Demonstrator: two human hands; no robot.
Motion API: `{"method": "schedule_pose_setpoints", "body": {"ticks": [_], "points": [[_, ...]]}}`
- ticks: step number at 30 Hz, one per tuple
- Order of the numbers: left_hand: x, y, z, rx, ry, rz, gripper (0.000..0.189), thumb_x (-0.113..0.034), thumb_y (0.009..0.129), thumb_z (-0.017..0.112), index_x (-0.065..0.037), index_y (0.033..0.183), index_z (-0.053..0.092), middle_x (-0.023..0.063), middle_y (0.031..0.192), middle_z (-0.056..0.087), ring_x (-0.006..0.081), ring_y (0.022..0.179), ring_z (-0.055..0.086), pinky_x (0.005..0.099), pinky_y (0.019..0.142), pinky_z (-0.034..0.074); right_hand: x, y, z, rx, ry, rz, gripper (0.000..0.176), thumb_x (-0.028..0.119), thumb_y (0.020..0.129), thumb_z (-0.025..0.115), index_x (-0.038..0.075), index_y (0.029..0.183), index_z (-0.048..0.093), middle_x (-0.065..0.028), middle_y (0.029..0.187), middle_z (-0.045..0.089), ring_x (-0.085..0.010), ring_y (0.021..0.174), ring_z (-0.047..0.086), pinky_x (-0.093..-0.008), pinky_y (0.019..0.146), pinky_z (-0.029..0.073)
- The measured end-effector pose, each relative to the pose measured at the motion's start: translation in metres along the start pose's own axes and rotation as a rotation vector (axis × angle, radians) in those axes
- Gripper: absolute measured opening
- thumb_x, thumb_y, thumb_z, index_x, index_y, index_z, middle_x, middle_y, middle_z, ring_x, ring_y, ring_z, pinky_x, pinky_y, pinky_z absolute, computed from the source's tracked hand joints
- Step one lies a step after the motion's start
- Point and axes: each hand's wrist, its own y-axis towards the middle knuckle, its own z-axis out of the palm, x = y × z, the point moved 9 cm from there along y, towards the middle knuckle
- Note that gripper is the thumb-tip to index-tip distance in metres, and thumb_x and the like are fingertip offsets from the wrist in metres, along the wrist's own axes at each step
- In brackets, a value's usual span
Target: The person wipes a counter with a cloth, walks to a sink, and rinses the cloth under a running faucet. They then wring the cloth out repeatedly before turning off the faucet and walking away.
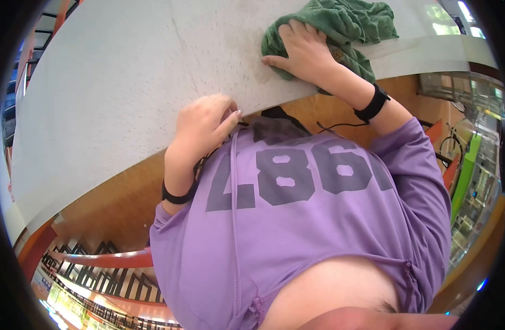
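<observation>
Under my right hand (306,50) a crumpled green cloth (354,22) is bunched on the white tabletop (109,82). The fingers press into its folds and the thumb sticks out to the left, over the cloth's edge. My left hand (204,122) is at the near edge of the table, close to my purple top (318,231). Its fingers are curled in with the thumb against them, and whatever they may hold is hidden. A drawstring (234,181) of the top hangs just beside that hand.
Dark specks and faint smudges mark the tabletop. Below its near edge is a brown wooden panel (115,206). Black metal frames (120,283) stand at the lower left. Glass-like shelving and a green strip (465,176) are on the right.
</observation>
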Motion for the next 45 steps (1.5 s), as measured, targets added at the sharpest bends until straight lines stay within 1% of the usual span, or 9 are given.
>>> {"method": "schedule_pose_setpoints", "body": {"ticks": [9,13,17,27,32,36,41,42,45], "points": [[0.0,0.002,-0.005,0.013,-0.017,0.021,0.014,-0.023,0.077,0.054,-0.009,0.077,0.057,0.005,0.068,0.056,0.0211,0.067,0.056,0.0318,0.058,0.042,0.047,-0.021,0.004,0.089,-0.02,-0.425,0.022,0.029,0.077,0.055,0.007,0.075,0.054,-0.0047,0.058,0.057,-0.0221,0.052,0.058,-0.0312,0.044,0.042],[-0.001,0.001,-0.007,0.018,-0.037,0.032,0.013,-0.022,0.076,0.054,-0.009,0.076,0.057,0.0054,0.068,0.056,0.0214,0.067,0.056,0.0316,0.057,0.042,0.069,-0.041,0.001,0.136,0.021,-0.531,0.006,0.015,0.061,0.055,0.009,0.063,0.054,-0.0076,0.051,0.055,-0.0218,0.048,0.058,-0.0322,0.042,0.042],[-0.004,0.001,-0.01,-0.05,-0.041,0.069,0.01,-0.019,0.073,0.054,-0.009,0.07,0.056,0.005,0.067,0.056,0.0231,0.063,0.055,0.0329,0.054,0.043,0.067,-0.016,0.001,0.026,-0.062,-0.512,0.017,0.022,0.068,0.056,0.011,0.058,0.05,-0.0063,0.045,0.05,-0.0216,0.038,0.051,-0.0334,0.037,0.039],[-0.002,-0.001,-0.013,-0.061,-0.114,0.128,0.007,-0.012,0.071,0.05,-0.006,0.073,0.054,0.0073,0.067,0.055,0.0239,0.063,0.054,0.0327,0.055,0.041,0.086,-0.024,0.009,0.541,-0.265,-0.667,0.023,0.021,0.069,0.052,0.012,0.047,0.056,-0.0072,0.054,0.057,-0.0226,0.05,0.057,-0.0328,0.044,0.041],[-0.006,-0.002,-0.012,-0.088,-0.111,0.159,0.006,-0.011,0.07,0.05,-0.007,0.072,0.053,0.0072,0.066,0.054,0.0235,0.062,0.054,0.0325,0.055,0.041,0.073,0.006,0.007,0.372,-0.253,-0.634,0.021,0.022,0.069,0.053,0.013,0.051,0.059,-0.0057,0.057,0.059,-0.0212,0.051,0.058,-0.0336,0.041,0.041],[-0.008,-0.003,-0.012,-0.068,-0.113,0.167,0.006,-0.012,0.07,0.05,-0.007,0.072,0.053,0.0074,0.066,0.053,0.0236,0.062,0.054,0.0328,0.055,0.041,0.08,-0.024,0.016,0.649,-0.467,-0.728,0.025,0.024,0.071,0.049,0.01,0.053,0.06,-0.01,0.057,0.059,-0.0245,0.055,0.06,-0.0344,0.047,0.044],[-0.012,-0.002,-0.012,-0.077,-0.141,0.189,0.007,-0.012,0.069,0.049,-0.007,0.072,0.053,0.0075,0.066,0.054,0.0241,0.062,0.054,0.033,0.055,0.041,0.075,-0.021,0.007,0.597,-0.389,-0.664,0.019,0.02,0.069,0.053,0.01,0.054,0.061,-0.0072,0.059,0.06,-0.0236,0.057,0.061,-0.0337,0.048,0.046],[-0.012,-0.002,-0.011,-0.07,-0.138,0.186,0.007,-0.012,0.069,0.049,-0.007,0.072,0.053,0.0076,0.066,0.054,0.0241,0.062,0.054,0.0329,0.055,0.041,0.072,-0.009,0.0,0.368,-0.282,-0.725,0.017,0.018,0.068,0.053,0.011,0.055,0.061,-0.0062,0.058,0.06,-0.023,0.057,0.061,-0.0337,0.047,0.046],[-0.01,-0.001,-0.012,-0.057,-0.132,0.167,0.007,-0.012,0.069,0.049,-0.007,0.072,0.053,0.0079,0.066,0.054,0.0243,0.062,0.054,0.0328,0.055,0.041,0.062,0.006,0.003,0.521,-0.324,-0.522,0.018,0.017,0.068,0.053,0.011,0.054,0.061,-0.0053,0.058,0.061,-0.0215,0.056,0.061,-0.0333,0.046,0.046]]}}
